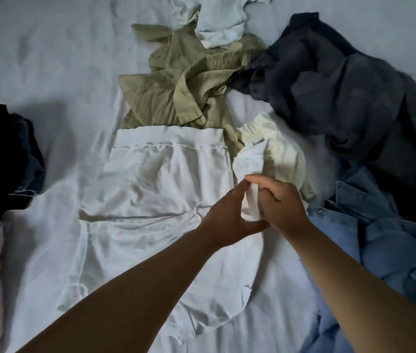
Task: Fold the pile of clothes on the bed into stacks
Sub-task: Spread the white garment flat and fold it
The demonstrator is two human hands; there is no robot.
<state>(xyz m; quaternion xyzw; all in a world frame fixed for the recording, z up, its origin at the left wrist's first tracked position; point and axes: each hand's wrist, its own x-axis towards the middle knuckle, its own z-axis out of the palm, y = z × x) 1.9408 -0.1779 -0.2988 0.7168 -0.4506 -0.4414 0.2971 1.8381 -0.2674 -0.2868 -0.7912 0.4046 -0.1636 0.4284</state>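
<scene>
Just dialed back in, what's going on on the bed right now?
A person is sorting laundry on the bed. Both hands meet over a white garment spread flat in the middle: the left hand and right hand pinch a strip of white fabric between them. Unfolded olive, dark navy and denim clothes lie beyond and to the right. A dark folded stack sits at the left edge.
</scene>
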